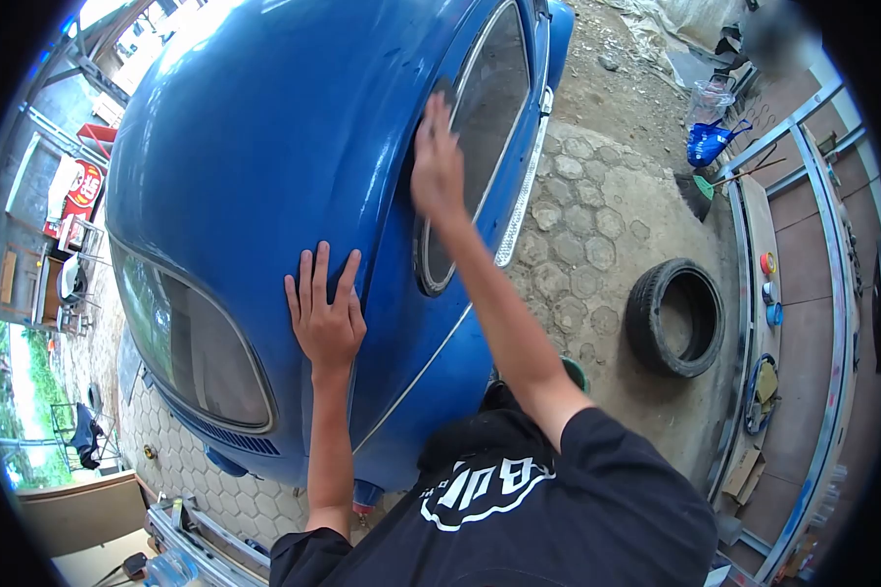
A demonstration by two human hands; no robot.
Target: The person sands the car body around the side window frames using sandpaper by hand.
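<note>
A blue car point(255, 147) with a rounded roof fills the left and middle of the head view. My left hand point(328, 313) lies flat on the roof's rear, its fingers spread and nothing in it. My right hand point(438, 171) is at the roof edge, along the upper frame of the side window point(494, 98). Its fingers are stretched forward close together and slightly blurred. A dark patch point(444, 88) shows just past those fingertips; what lies under the palm is hidden. The rear window point(201, 342) is below and left of my left hand.
A loose tyre point(673, 318) lies on the paved ground to the right. Beyond it stand a metal frame point(822, 176), a green broom point(697, 193) and a blue bag point(710, 144). Metal bars point(201, 538) are at the lower left. A red sign point(83, 184) stands at the far left.
</note>
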